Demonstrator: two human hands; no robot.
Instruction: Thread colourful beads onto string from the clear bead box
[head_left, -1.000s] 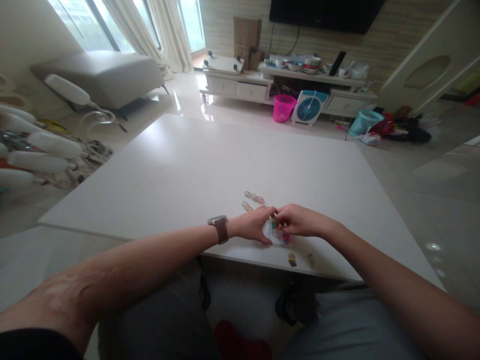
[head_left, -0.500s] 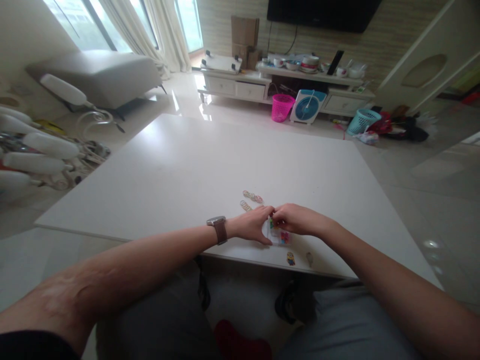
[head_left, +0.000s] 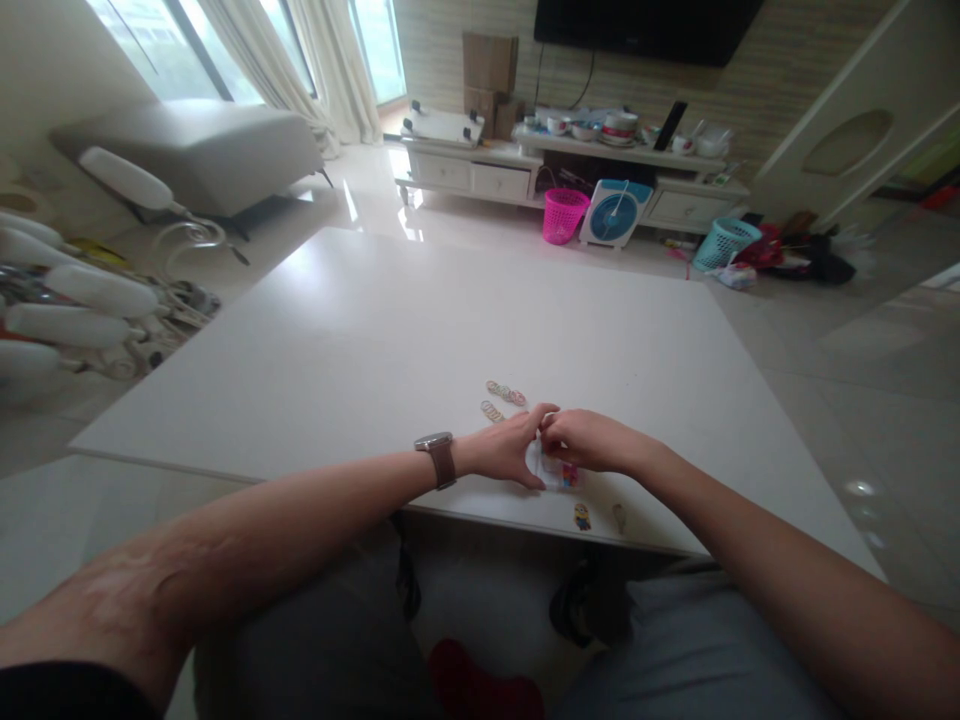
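At the near edge of the white table [head_left: 420, 330], a small see-through case [head_left: 553, 482] with bright red and blue pieces inside lies between my hands. My left hand [head_left: 506, 450] curves round its left side, thumb at the near edge and fingers at the far edge. Over the case's far part, my right hand [head_left: 589, 440] has its fingers bent together in a pinch; what they hold is hidden. A flat yellow-and-blue minion figure [head_left: 582, 516] lies nearer to me, with a small metal key ring [head_left: 619, 516] to its right.
Beyond my left hand lie a row of overlapping rings [head_left: 505, 392] and a second row of rings [head_left: 492, 411]. A pink basket [head_left: 564, 215] and a blue fan [head_left: 613, 212] stand on the floor past the table. White padded chair parts [head_left: 97, 290] are at the left.
My right hand has shifted slightly left and down over the case, covering the green piece that showed before. My left hand stays almost where it was.
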